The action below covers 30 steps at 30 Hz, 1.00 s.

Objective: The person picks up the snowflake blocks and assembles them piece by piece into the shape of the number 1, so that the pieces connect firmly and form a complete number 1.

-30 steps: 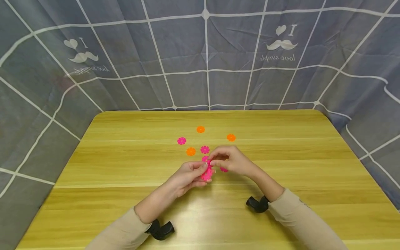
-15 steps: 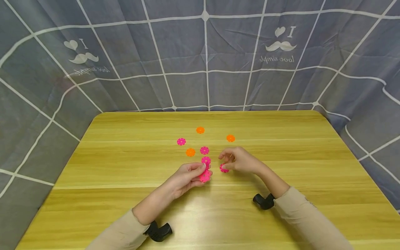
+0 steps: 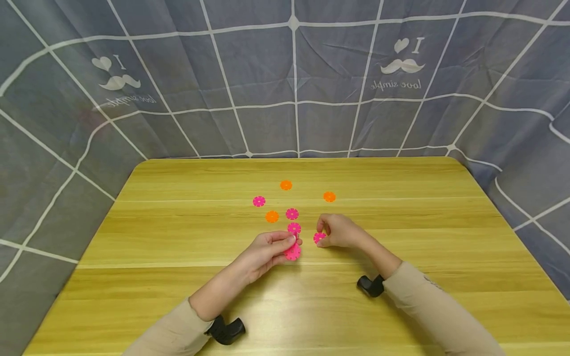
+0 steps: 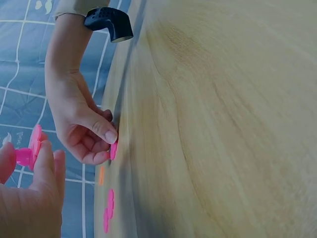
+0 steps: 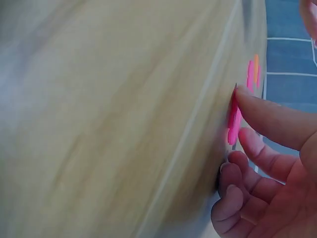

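Note:
My left hand [image 3: 266,251] pinches joined pink snowflake discs [image 3: 293,252] between thumb and fingers, a little above the table. In the left wrist view, one of these discs [image 4: 34,147] stands crosswise to another pink piece near the thumb. To the right, my right hand [image 3: 344,231] has its thumb and a finger at the edges of a single pink snowflake disc [image 3: 319,238] low at the tabletop. The right wrist view shows this disc [image 5: 234,119] edge-on beside the thumb [image 5: 270,119], with the other fingers curled below.
Farther back on the wooden table [image 3: 178,237] lie pink discs [image 3: 292,214] and orange discs [image 3: 272,216], spread apart. Another pink disc [image 3: 294,228] lies just beyond my left fingertips. A grey curtain with white lines [image 3: 267,74] hangs behind the table.
My right hand has left the joined discs in my left hand, moved right and down, and closed thumb and finger on the lone pink disc. My left hand has barely moved.

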### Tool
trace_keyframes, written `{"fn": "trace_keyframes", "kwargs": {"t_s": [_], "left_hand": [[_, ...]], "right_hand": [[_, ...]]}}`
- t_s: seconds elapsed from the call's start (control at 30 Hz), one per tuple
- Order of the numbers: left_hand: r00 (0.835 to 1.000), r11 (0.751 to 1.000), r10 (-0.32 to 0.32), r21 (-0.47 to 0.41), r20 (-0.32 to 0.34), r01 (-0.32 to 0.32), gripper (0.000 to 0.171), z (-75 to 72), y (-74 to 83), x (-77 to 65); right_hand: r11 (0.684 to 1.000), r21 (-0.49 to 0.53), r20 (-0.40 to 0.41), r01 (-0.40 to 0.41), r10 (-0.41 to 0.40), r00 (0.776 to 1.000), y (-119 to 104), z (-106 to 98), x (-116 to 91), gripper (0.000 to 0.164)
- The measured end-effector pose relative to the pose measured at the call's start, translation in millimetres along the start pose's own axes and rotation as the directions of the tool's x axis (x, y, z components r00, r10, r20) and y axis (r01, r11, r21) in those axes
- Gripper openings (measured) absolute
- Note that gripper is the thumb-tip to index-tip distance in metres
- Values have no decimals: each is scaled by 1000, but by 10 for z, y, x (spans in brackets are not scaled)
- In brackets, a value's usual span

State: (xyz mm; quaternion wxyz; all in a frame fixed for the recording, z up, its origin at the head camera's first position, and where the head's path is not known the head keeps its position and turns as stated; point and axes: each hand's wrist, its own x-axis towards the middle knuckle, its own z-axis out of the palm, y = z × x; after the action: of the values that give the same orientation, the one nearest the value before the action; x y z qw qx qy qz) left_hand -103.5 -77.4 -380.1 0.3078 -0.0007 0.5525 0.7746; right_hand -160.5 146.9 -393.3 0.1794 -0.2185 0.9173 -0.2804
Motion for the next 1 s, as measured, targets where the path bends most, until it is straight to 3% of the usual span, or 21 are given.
{"fn": "trace_keyframes", "kwargs": {"t_s": [0.23, 0.4, 0.7, 1.0], "left_hand": [[1000, 1000, -1, 12, 16, 0, 42, 1, -11, 10], [1000, 999, -7, 31, 9, 7, 42, 3, -26, 8], [1000, 999, -8, 48, 18, 7, 41, -10, -67, 29], [999, 998, -4, 60, 48, 1, 39, -20, -84, 43]], "right_hand": [[999, 34, 7, -29, 29, 1000, -30, -28, 2, 30], [983, 183, 20, -27, 24, 1000, -11, -52, -11, 22], [890, 451, 23, 61, -80, 997, -157, -162, -42, 16], [835, 538, -68, 112, -90, 994, -349, -157, -81, 16]]}}
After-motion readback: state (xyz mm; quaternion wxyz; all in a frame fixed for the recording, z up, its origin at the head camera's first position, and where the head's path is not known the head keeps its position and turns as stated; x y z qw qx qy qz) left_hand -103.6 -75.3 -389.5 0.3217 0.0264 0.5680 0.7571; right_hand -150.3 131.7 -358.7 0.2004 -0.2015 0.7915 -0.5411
